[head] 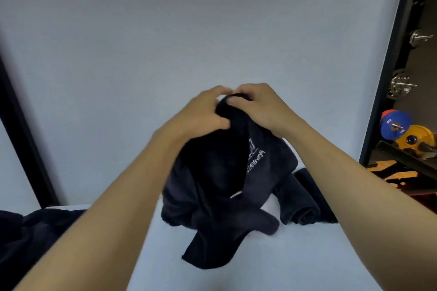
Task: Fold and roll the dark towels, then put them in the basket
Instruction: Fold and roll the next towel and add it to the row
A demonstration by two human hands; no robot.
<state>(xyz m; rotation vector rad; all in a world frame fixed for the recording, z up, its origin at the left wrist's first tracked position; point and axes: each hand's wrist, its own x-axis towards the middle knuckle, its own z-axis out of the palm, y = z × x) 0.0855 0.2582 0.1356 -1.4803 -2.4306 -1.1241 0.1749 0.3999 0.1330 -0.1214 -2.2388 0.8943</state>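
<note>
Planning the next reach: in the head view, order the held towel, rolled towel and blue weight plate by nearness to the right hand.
1. Held towel, gripped by the right hand at its top.
2. Rolled towel, on the table, lower right.
3. Blue weight plate, far right, beyond the table.

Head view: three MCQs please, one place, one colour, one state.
1. Rolled towel lies where? A) right of the held towel B) left of it C) in a hand
2. Held towel's lettering colour? A) red B) white C) yellow
3. Hands? A) both idle B) one grips C) both grip the held towel's top
Answers: A, it sits on the white table at right; B, pale stitching shows; C, left hand and right hand pinch the top edge.
</note>
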